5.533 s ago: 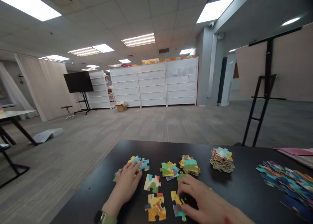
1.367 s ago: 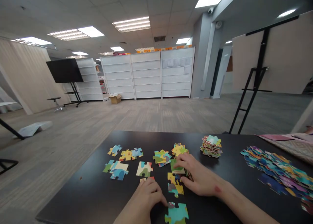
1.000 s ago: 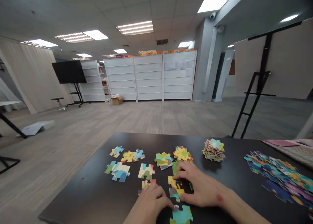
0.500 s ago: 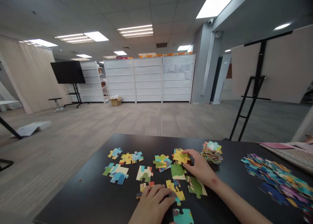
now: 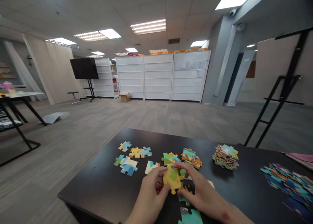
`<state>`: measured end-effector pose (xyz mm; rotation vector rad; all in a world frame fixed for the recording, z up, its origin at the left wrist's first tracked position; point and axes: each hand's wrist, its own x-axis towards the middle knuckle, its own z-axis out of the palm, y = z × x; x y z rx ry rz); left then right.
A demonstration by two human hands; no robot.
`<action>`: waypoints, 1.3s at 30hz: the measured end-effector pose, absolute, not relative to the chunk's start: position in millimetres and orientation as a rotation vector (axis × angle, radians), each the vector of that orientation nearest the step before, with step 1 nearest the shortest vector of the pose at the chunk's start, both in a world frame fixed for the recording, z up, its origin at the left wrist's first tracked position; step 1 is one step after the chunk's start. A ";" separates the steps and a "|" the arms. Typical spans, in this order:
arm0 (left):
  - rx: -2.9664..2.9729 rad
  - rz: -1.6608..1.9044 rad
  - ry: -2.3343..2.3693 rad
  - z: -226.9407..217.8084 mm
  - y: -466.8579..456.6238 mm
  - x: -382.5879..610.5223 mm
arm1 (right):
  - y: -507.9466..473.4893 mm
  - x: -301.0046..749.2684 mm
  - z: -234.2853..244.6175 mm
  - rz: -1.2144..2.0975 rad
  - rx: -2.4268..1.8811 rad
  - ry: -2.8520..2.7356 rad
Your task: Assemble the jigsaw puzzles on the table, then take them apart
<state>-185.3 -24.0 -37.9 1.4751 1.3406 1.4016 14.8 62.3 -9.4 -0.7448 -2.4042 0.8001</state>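
A yellow puzzle piece (image 5: pixel 172 179) with a green patch is held up between both hands, over other pieces on the black table. My left hand (image 5: pixel 153 193) pinches its left edge between thumb and fingers. On its right side, my right hand (image 5: pixel 199 191) grips it with the fingers at the top corner and the thumb lower down. Behind the hands lie a small pile of pieces (image 5: pixel 192 158) and a yellow-green piece (image 5: pixel 170 158). A cream piece (image 5: pixel 151 167) is just left of them. Nearer me lies a teal piece (image 5: pixel 191 216); several pieces underneath are partly hidden.
Joined blue and yellow pieces (image 5: pixel 140 152) and a blue-cream group (image 5: pixel 128 165) lie on the table's left. A taller stack of pieces (image 5: pixel 225 156) stands to the right. Farther right spreads a heap of dark-blue and multicoloured pieces (image 5: pixel 290 181). The black table's (image 5: pixel 102 191) left edge borders carpet.
My right hand has brought the yellow piece from the back pile towards me. My left hand has lifted off the pieces and now holds it too. The view has turned left.
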 end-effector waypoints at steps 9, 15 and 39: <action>1.453 1.399 1.439 -25.2 -31.7 -169.0 | 58.4 11.0 4.8 1.375 -0.715 -2.068; 2.136 1.016 1.473 -8.3 -43.1 -162.2 | 59.2 56.5 10.5 1.302 -0.966 -2.146; 2.526 0.795 1.163 -47.8 -33.3 -158.8 | -13.7 83.0 2.4 0.588 -1.210 -2.487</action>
